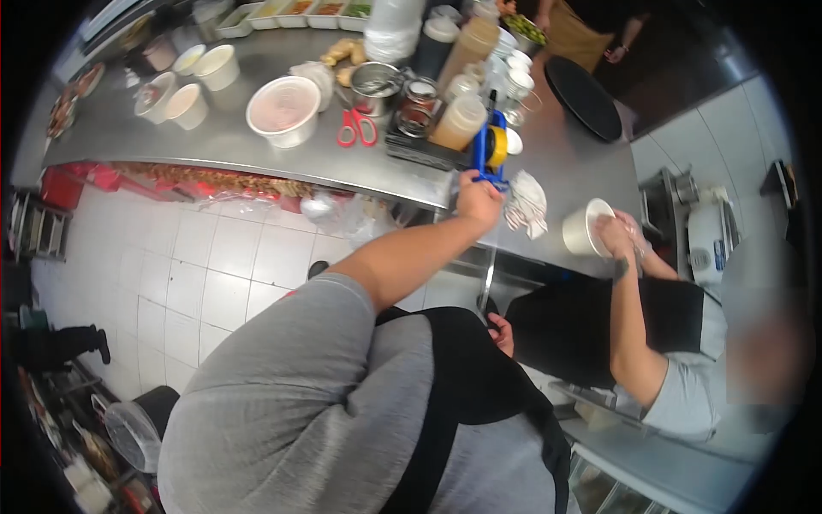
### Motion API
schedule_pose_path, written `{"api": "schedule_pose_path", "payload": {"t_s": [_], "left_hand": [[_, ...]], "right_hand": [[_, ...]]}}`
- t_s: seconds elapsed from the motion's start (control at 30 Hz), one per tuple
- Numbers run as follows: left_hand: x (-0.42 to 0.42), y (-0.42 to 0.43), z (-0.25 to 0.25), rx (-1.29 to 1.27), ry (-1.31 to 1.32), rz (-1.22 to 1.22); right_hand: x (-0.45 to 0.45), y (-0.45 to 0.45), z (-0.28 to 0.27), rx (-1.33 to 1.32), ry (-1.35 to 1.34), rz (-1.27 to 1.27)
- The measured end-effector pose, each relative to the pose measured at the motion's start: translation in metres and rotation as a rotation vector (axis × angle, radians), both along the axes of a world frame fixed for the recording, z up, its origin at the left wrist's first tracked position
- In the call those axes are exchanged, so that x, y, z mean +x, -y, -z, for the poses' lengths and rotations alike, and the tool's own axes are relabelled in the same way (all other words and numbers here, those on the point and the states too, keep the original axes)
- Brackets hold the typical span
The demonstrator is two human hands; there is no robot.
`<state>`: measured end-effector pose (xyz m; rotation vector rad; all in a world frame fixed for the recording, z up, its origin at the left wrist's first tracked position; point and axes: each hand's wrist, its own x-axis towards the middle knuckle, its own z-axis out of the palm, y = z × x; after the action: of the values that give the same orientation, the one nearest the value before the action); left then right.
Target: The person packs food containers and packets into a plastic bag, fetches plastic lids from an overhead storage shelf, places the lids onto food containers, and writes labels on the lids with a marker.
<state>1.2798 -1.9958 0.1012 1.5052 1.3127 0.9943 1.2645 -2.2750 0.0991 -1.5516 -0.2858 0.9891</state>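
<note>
My left hand [479,203] reaches out to the counter's edge, its fingers closed round the end of a blue tape dispenser [481,154] that carries a yellow roll of tape [497,147]. A crumpled white cloth [527,206] lies just right of that hand. Low by my black apron, my right hand [502,332] is partly hidden, with its fingers curled round the dark handle of a knife [488,276]. The thin blade points up toward the counter edge.
A co-worker at right has both hands at a white tub [582,233]. Squeeze bottles [459,122], red scissors [357,128], a metal pot [375,89] and a lidded tub [283,110] stand or lie on the steel counter [214,141]. A black round tray [582,98] lies farther back.
</note>
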Motion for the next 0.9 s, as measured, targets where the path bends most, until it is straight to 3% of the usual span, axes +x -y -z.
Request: {"api": "schedule_pose_path", "payload": {"t_s": [0.17,0.23,0.37,0.5,0.6,0.63,0.7,0.77,0.8,0.83,0.87,0.9], "left_hand": [[-0.009,-0.004,-0.005,0.036,-0.039,0.088],[-0.012,-0.006,-0.006,0.028,-0.032,0.115],[-0.023,-0.009,0.001,0.091,0.067,0.086],[-0.022,-0.024,0.032,0.051,-0.119,0.223],[-0.035,-0.020,0.009,-0.064,0.155,0.297],[-0.050,-0.017,-0.011,0.025,0.148,0.337],[-0.105,-0.018,-0.058,0.215,0.129,0.407],[-0.160,-0.052,-0.080,0.236,0.388,0.553],[-0.191,-0.072,-0.095,0.200,0.477,0.449],[-0.231,-0.098,-0.118,0.324,0.399,0.285],[-0.268,-0.129,-0.124,0.101,0.568,0.236],[-0.305,-0.162,-0.125,0.189,0.479,0.037]], "right_hand": [[-0.006,-0.035,0.009,-0.163,0.003,-0.206],[-0.010,-0.049,0.005,-0.191,-0.094,-0.177],[-0.004,-0.033,0.084,-0.186,-0.181,-0.108],[-0.025,-0.032,0.117,-0.136,-0.132,-0.066],[-0.036,-0.036,0.123,-0.139,-0.183,-0.016],[-0.038,-0.041,0.120,-0.153,-0.231,0.008],[-0.062,-0.075,0.049,-0.102,-0.190,-0.067],[-0.078,-0.112,0.015,-0.086,-0.138,-0.236],[-0.075,-0.129,0.010,-0.095,-0.096,-0.363],[-0.077,-0.151,0.004,-0.102,-0.053,-0.487],[-0.088,-0.185,-0.009,0.061,0.020,-0.522],[-0.099,-0.225,-0.024,0.221,0.090,-0.552]]}}
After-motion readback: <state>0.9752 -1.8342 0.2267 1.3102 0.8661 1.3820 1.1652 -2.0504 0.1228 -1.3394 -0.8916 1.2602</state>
